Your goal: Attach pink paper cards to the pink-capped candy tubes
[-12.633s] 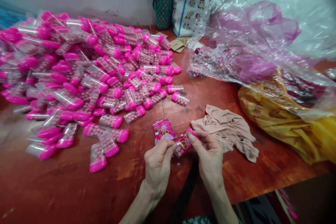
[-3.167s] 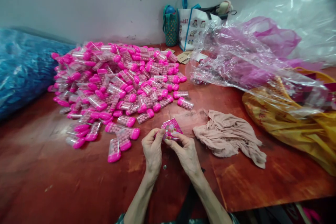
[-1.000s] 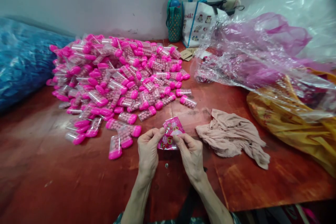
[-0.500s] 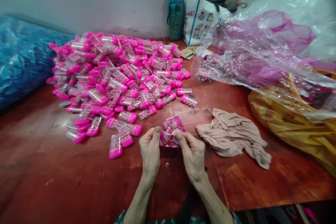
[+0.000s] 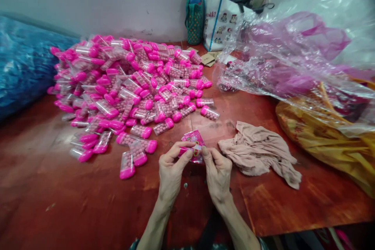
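Note:
Printed pink packets (image 5: 192, 136) lie in a small stack in front of both hands, near the middle of the table. My left hand (image 5: 172, 168) has its thumb and forefinger closed on the left side of a pink packet, above the stack. The thumb and fingers of my right hand (image 5: 217, 170) pinch the same packet at its right side. Fingers partly cover the packet. Beyond them, to the left, rises a large pile of clear bottles (image 5: 131, 82) with bright pink caps and pink beads inside.
A beige cloth (image 5: 258, 150) lies right of my hands on the red table (image 5: 88, 211). Blue plastic (image 5: 26, 62) is at the left, a yellow bag (image 5: 331, 144) and clear plastic (image 5: 263, 70) at the right. A white bag (image 5: 221, 23) and green bottle holder (image 5: 194, 25) stand behind.
My left hand has shifted right, closer to my right hand, with its forefinger now stretched across the packet. The view has shifted slightly.

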